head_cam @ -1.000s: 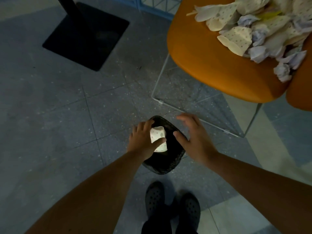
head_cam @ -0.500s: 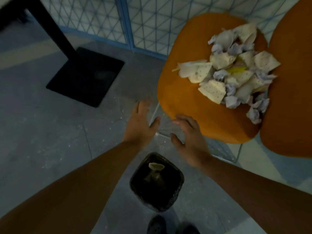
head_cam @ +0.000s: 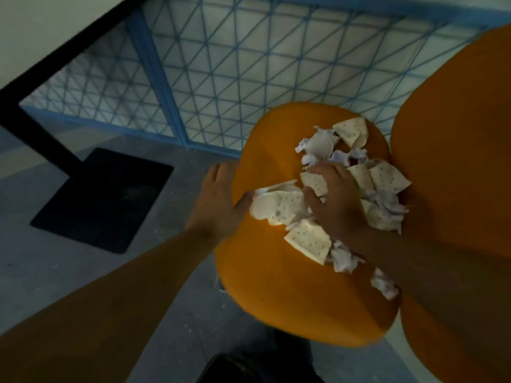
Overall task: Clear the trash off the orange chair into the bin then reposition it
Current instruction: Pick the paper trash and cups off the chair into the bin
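Note:
The orange chair (head_cam: pixel 276 286) fills the centre right, its seat heaped with trash (head_cam: pixel 387 183): crushed dotted paper cups and crumpled paper. My right hand (head_cam: pixel 331 200) lies on top of the heap, thumb and fingers closed around a crushed dotted cup (head_cam: pixel 315 183). My left hand (head_cam: pixel 218 200) is open at the seat's left edge, its thumb touching a flattened white cup (head_cam: pixel 276 208). A black shape (head_cam: pixel 235 366) at the bottom edge, partly under the seat, is too cut off to tell whether it is the bin.
The chair's orange backrest (head_cam: pixel 456 161) rises on the right. A blue mesh fence (head_cam: pixel 249 64) runs behind the chair. A black table post (head_cam: pixel 36 131) and its flat square base (head_cam: pixel 105 200) stand on the grey tiled floor to the left.
My left hand dropped a cup into the bin, then both hands rose to the chair. The right hand now grips a cup on the heap and the view has tilted up.

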`<state>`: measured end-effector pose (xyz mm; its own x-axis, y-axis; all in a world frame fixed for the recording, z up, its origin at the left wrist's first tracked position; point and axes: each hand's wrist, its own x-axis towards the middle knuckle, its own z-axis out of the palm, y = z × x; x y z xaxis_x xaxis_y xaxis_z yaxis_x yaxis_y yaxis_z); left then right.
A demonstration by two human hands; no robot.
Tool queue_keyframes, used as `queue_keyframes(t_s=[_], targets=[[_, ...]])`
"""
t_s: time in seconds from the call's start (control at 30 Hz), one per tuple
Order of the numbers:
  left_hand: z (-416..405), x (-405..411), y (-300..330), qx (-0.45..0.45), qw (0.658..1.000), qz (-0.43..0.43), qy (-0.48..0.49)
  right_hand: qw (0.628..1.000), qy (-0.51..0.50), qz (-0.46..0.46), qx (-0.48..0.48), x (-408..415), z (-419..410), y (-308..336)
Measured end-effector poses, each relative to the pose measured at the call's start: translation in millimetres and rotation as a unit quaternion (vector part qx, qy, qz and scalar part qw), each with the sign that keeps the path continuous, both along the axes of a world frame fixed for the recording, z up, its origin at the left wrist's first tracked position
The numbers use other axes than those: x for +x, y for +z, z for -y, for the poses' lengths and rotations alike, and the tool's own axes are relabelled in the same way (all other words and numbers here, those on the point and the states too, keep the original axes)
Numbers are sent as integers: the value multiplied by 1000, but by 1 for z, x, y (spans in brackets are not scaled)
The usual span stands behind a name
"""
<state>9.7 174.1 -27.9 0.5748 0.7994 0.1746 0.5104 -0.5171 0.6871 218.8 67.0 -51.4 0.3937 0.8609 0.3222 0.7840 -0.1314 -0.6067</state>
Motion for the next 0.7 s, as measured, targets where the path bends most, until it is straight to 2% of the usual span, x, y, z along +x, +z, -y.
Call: queue_keyframes(t_s=[0.23, 0.3, 0.4, 0.57, 0.7], targets=[[-65, 131, -29, -9, 999, -16, -29, 997, -66, 27, -21, 140, -58, -10], [-81, 170, -35, 6, 998, -27, -50, 994, -93, 27, -46, 173, -70, -17], [-101, 225, -48, -34, 996, -50, -65, 988, -111, 32, -100, 216, -84, -33], [-115, 274, -73, -43, 991, -111, -59, 985, -105, 26, -134, 249, -98, -54], [-118, 289, -92, -8, 984, -168, -57, 984, -103, 0, -144, 263, -112, -73]])
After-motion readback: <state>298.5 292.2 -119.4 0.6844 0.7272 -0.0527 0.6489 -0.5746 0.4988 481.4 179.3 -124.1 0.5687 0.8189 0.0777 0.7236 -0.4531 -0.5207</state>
